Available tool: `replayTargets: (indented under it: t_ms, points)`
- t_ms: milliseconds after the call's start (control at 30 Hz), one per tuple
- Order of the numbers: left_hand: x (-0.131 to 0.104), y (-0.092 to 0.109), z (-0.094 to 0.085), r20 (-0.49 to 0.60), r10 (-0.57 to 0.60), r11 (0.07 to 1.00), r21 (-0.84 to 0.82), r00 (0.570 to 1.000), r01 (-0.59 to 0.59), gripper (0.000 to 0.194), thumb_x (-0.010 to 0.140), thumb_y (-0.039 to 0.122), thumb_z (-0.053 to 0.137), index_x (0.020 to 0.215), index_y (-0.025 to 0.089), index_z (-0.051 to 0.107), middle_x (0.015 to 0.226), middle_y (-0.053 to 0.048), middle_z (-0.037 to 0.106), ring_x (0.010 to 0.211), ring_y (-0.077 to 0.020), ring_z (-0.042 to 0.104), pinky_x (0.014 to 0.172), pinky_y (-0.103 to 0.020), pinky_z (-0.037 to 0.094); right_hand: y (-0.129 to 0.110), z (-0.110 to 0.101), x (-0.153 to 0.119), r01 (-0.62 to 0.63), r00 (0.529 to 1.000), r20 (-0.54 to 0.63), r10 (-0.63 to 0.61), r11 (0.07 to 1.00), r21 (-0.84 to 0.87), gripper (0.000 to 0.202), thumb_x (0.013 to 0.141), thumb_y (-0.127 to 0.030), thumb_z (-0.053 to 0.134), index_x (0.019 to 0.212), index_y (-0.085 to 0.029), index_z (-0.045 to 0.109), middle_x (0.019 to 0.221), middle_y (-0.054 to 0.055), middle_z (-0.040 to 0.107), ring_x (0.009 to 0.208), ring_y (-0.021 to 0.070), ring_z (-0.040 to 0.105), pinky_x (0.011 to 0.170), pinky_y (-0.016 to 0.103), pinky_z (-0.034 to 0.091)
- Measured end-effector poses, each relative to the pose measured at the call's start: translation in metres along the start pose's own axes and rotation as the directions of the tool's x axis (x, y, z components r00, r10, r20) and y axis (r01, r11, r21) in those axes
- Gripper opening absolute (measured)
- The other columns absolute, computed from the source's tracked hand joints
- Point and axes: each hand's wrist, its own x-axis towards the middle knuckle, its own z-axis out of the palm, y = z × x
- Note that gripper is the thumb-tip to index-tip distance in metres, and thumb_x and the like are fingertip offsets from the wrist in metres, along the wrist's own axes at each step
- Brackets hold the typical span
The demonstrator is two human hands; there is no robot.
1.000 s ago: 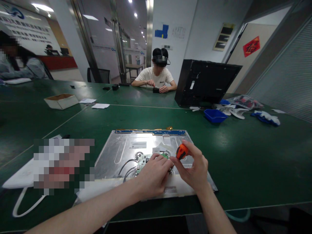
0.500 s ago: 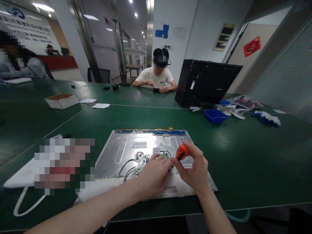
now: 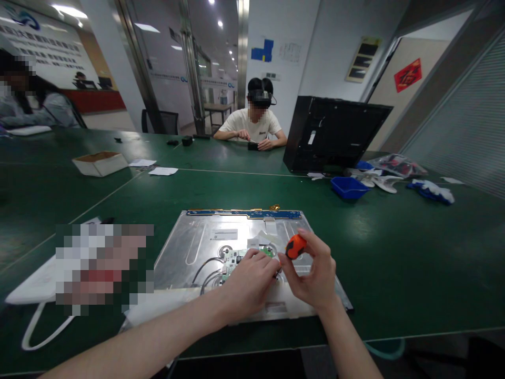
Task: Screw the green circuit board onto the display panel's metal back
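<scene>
"What's changed?"
"The orange-and-black screwdriver (image 3: 296,246) has turned slightly, pinched in the right hand (image 3: 315,273) above the metal panel (image 3: 179,252)."
"Left hand (image 3: 250,279)?"
"Still curled over the circuit board (image 3: 232,261); can't tell if it grips anything."

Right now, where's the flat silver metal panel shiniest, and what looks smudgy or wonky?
Head view: white glare brightens the upper middle of the flat silver metal panel; head view: a softer shine on the green tabletop to its right; head view: mosaic squares cover something left of the panel; head view: the tall silver metal door post leans, perhaps from wide-lens stretching.
</scene>
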Motion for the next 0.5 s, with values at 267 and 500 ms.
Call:
replayTargets:
  t_ms: [267,500]
  points:
    - [-0.0012,0.0005,-0.0029,-0.019,0.013,0.999,-0.031,1.000,-0.013,0.024,0.083,0.011,0.052,0.106,0.018,0.050,0.107,-0.010,0.066,0.103,-0.0278,0.059,0.096,-0.044,0.040,0.0006,-0.0025,-0.0002,0.000,0.999,0.039,-0.001,0.999,0.038,0.058,0.085,-0.022,0.060,0.140,-0.022,0.041,0.100,0.007,0.069,0.065,0.0155,0.065,0.059,0.032,0.059]
    - [-0.0028,0.0022,-0.0059,-0.030,0.019,0.998,-0.059,0.999,-0.021,0.026,0.079,0.011,0.053,0.104,0.018,0.051,0.104,-0.010,0.066,0.100,-0.0277,0.059,0.093,-0.043,0.041,0.0018,-0.0004,-0.0035,-0.016,1.000,0.017,0.015,0.999,0.045,0.060,0.084,-0.020,0.062,0.140,-0.023,0.041,0.101,0.007,0.069,0.067,0.0154,0.066,0.059,0.030,0.059]
